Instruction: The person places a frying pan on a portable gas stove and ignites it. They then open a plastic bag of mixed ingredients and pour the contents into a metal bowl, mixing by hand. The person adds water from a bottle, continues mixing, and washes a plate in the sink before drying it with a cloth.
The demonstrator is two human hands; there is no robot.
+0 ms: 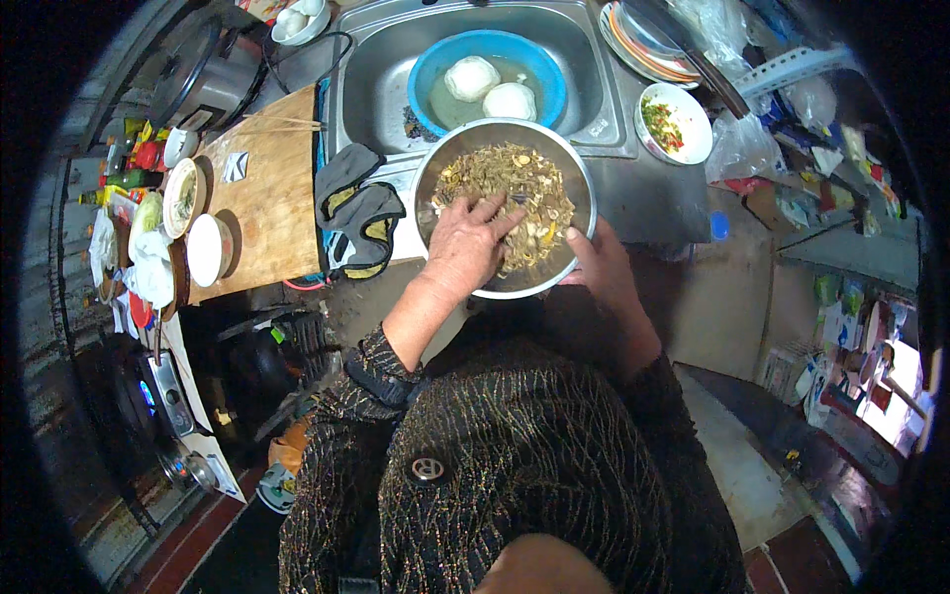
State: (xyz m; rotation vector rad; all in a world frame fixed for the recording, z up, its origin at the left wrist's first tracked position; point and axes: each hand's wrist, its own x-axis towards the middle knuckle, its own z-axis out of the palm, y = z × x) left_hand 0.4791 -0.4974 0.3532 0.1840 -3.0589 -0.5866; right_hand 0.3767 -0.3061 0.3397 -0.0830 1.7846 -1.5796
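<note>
A stainless steel bowl (pixel 536 282) stands before me at the front edge of the sink, holding water and a mass of brownish dried plant pieces (pixel 512 178). The fingers of my left hand (pixel 471 241) are spread and rest in the pieces; whether they pinch any is hidden. My right hand (pixel 600 256) grips the bowl's right rim, thumb on the edge and fingers beneath. Just behind the bowl, a blue plastic basin (pixel 553 82) in the sink contains water and two pale round lumps (pixel 473 79).
Left of the sink lie dark fabric mitts (pixel 356 211) and a wooden board (pixel 274 185) with chopsticks (pixel 286 125) and bowls. On the right are a bowl of chopped peppers (pixel 674 122), stacked plates (pixel 620 44) and a knife with a dark handle (pixel 716 78). A steel sink (pixel 594 89) lies ahead.
</note>
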